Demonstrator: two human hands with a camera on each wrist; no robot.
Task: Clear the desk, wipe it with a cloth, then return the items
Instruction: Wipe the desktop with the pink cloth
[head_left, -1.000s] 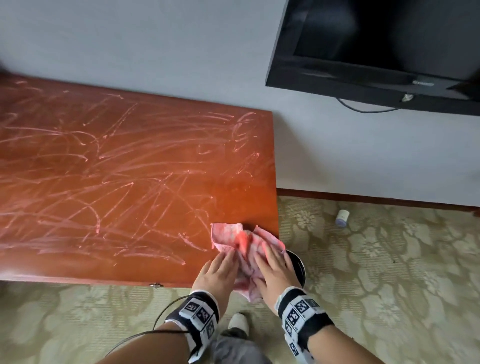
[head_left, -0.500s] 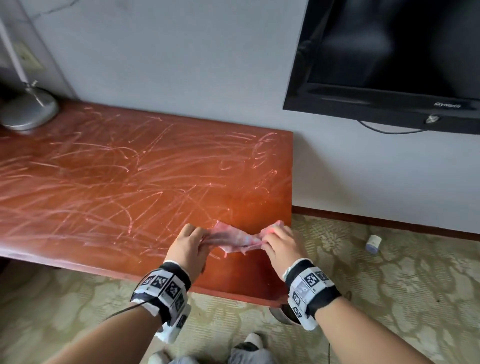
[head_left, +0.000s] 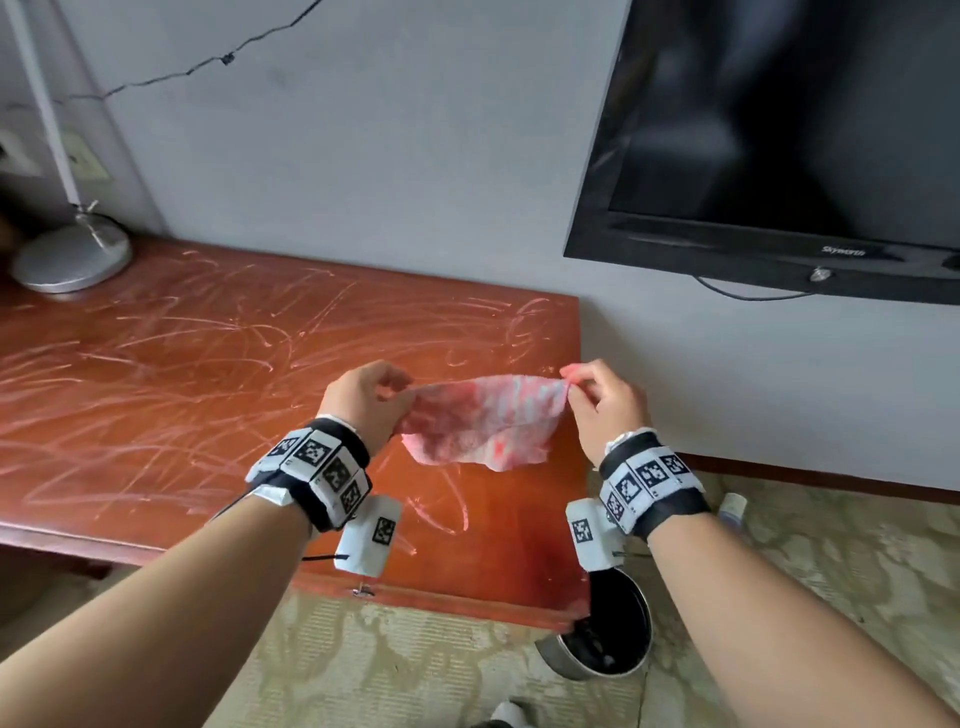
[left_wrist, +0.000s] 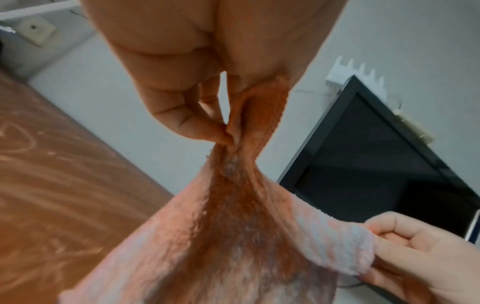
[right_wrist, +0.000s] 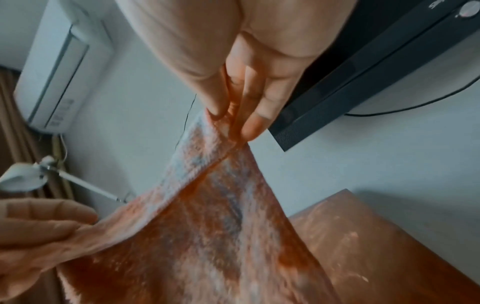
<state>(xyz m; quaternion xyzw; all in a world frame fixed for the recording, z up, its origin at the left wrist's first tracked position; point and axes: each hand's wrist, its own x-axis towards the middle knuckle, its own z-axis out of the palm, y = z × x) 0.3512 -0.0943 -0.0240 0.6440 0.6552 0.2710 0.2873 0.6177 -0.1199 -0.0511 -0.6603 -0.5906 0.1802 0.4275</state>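
Above the desk (head_left: 208, 395), left hand (head_left: 363, 400) and right hand (head_left: 602, 405) apart, each pinching a top corner of the cloth (head_left: 483, 421): soft, light, limp; best gripped at corners.

Head cam looks fwd & down over both forearms at desk (head_left: 182, 395) & wall. Wrist cams sit v. close, each facing along its palm to fingertips. All 3 share cloth (head_left: 483, 421), TV (head_left: 789, 140), desk.
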